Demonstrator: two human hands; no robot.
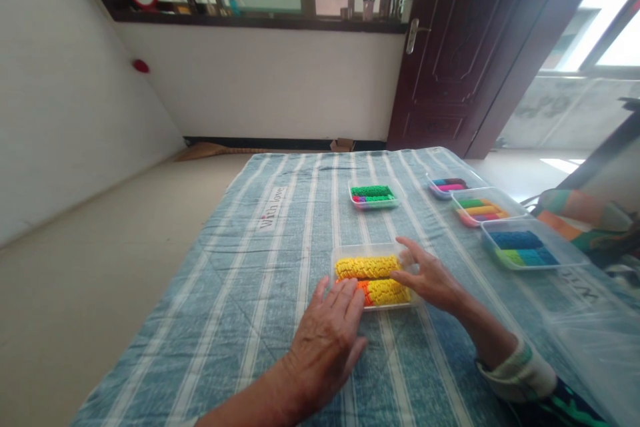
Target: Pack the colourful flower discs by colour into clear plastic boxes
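A clear plastic tray [341, 255] lies on the blue striped cloth [240, 280] and holds two rows of yellow folded pieces [367, 267] with a bit of orange at one end. My left hand [327, 337] rests flat on the cloth, fingers stretched out, their tips touching the tray's near left corner. My right hand [425, 273] is at the tray's right side, fingers apart, some lying over the yellow rows and the far edge. Neither hand grips anything.
Further back stands a small tray of green pieces [373, 195]. To the right lie three trays: pink and purple [447, 185], mixed colours [481, 208], blue and green [525, 248]. A clear lid or box [595, 347] sits at the near right. A dark door [450, 47] stands behind.
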